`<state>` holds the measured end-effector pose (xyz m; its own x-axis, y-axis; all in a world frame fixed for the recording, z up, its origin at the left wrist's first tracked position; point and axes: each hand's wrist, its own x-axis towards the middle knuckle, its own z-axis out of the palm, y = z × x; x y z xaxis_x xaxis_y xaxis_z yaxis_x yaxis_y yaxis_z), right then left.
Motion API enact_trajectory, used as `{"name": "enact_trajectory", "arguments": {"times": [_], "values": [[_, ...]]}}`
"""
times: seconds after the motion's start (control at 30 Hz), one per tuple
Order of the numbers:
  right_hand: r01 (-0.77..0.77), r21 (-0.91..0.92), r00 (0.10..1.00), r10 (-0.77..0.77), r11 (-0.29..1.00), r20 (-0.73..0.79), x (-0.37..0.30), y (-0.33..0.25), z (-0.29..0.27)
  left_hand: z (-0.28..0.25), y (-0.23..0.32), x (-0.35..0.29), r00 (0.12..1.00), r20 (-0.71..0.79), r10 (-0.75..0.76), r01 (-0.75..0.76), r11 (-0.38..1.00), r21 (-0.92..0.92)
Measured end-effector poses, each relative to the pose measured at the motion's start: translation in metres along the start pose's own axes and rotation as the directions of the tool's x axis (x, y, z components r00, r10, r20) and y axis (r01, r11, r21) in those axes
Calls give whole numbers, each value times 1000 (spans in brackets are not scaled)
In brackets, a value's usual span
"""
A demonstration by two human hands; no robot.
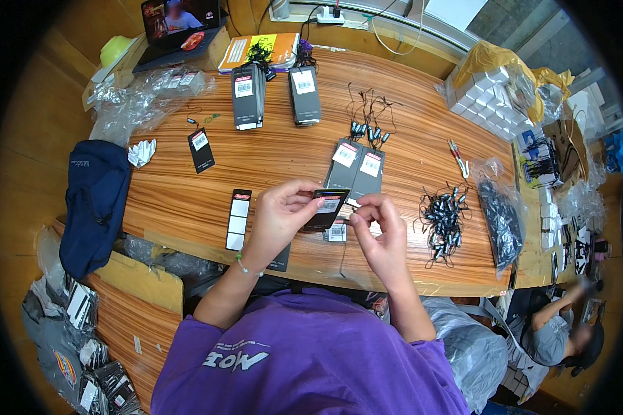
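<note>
Head view: dark tag (331,213) sits pinched in left hand (289,210).

Left hand (284,213) pinches dark hang tag (327,216) above wood-grain counter (291,155); right hand (384,238) at tag's right edge, grip unclear. Two gray tag stacks (342,169) side by side just beyond. Right: loose pile of black strings (446,216), clear bag (500,218). Left: navy fabric item (93,211), crumpled white paper (141,153).

The striped wooden table (284,149) bears dark tags (248,104) — stacked and single — and black strings (444,220).
</note>
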<state>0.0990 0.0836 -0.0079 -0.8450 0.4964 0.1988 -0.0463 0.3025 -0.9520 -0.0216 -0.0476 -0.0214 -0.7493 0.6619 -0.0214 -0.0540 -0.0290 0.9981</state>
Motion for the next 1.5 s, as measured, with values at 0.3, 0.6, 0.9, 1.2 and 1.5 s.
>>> {"name": "enact_trajectory", "arguments": {"times": [0.3,0.6,0.9,1.2,1.5], "values": [[69,-85,998,-70,994,-2,5,7,17,8,5,-5,1000,12,24,-25,999,43],[43,-139,999,-40,989,25,7,1,14,13,9,-8,997,60,44,-48,997,59],[252,-280,966,-222,926,136,7,12,7,14,21,-10,991,122,61,-92,959,267],[-102,71,989,93,992,118,2,13,5,17,21,-12,960,207,191,-272,817,509],[-261,678,964,222,687,146,3,28,5,26,18,-11,911,194,362,-408,735,542]]}}
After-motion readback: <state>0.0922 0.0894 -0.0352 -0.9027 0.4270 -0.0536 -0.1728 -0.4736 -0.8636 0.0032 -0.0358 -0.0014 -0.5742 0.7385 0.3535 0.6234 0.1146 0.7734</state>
